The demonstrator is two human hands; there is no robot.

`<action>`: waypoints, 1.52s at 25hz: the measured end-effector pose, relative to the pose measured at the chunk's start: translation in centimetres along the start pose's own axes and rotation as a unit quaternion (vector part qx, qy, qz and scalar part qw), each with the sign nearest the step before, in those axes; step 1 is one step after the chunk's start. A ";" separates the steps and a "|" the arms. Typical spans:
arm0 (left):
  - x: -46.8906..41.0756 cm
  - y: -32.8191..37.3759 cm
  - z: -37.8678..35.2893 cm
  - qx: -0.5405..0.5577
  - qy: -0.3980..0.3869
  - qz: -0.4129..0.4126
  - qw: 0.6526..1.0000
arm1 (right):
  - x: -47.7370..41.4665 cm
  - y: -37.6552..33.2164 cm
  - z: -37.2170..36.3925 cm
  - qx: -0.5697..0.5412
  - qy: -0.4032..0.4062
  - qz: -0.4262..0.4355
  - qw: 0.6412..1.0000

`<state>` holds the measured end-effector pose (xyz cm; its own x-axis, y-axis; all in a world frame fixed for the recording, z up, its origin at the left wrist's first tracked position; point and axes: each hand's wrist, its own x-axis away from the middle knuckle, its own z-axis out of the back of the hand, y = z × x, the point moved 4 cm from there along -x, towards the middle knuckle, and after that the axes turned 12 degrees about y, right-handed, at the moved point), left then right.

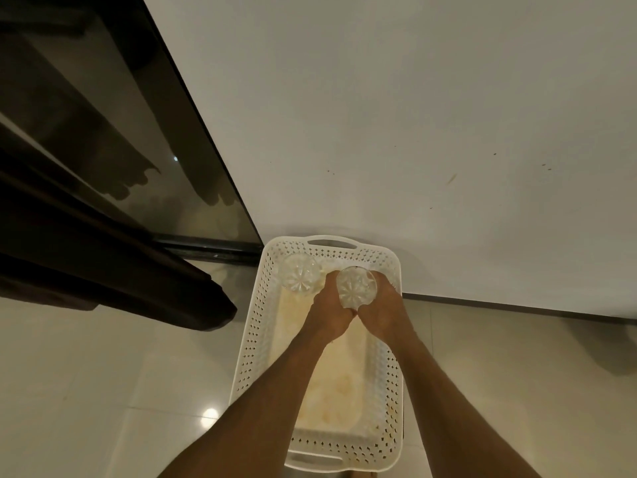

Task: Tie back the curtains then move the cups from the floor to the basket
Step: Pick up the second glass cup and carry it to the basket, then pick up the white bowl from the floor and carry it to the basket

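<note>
Over the white basket's far end, left hand and right hand both curl round a clear cup; a second cup sits in the basket's far-left corner

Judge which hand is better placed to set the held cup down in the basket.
Probably the right hand: both hands grip the held cup, but the left hand lies close beside the placed cup in the basket.
</note>
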<state>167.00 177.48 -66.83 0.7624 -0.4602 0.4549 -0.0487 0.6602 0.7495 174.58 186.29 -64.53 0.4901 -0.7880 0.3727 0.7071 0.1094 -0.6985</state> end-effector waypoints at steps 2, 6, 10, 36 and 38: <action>-0.4 -0.2 -0.2 -0.002 0.003 0.003 1.000 | -0.2 0.1 0.1 -0.004 0.007 -0.004 1.000; 0.5 -0.4 -0.1 0.016 -0.003 0.052 0.998 | 0.3 0.4 0.1 0.028 -0.016 -0.030 0.999; 4.0 -0.3 1.8 0.012 -0.034 0.125 0.992 | 3.3 -0.1 1.8 0.024 0.005 -0.054 0.998; 26.0 8.5 30.9 -0.009 0.240 0.025 0.970 | 24.6 -25.1 7.0 0.129 -0.130 0.238 0.954; 27.5 6.3 32.2 0.001 0.260 0.038 0.965 | 25.8 -25.6 4.9 0.136 -0.153 0.247 0.947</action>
<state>166.89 149.89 -34.09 0.9774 -0.0492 0.2058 -0.1185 0.6786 0.7249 171.62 166.12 -34.00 0.8904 -0.3924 0.2306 0.4384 0.6033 -0.6662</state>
